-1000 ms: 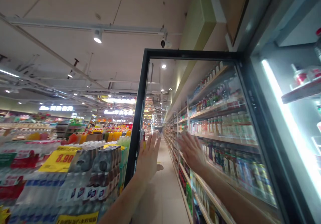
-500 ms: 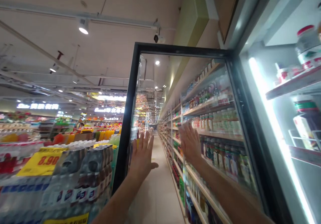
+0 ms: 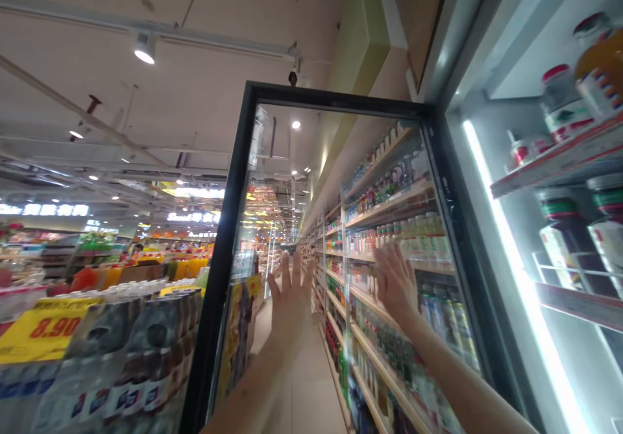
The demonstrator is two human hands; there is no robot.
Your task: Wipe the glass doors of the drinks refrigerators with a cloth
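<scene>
The left hand (image 3: 292,298) and right hand (image 3: 396,281) are blurry; you can't tell if they touch the door (image 3: 221,278). The bottom edge cuts off the door. Side edges cut the yellow sign (image 3: 43,330) and orange bottle (image 3: 603,64).

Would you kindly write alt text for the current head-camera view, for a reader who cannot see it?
The left hand and right hand, bare and open, are raised before a black-framed glass door standing open. On the right, a lit cooler holds shelved bottles; on the left, a yellow sign reading 8.90 sits beside stacked bottles.
</scene>
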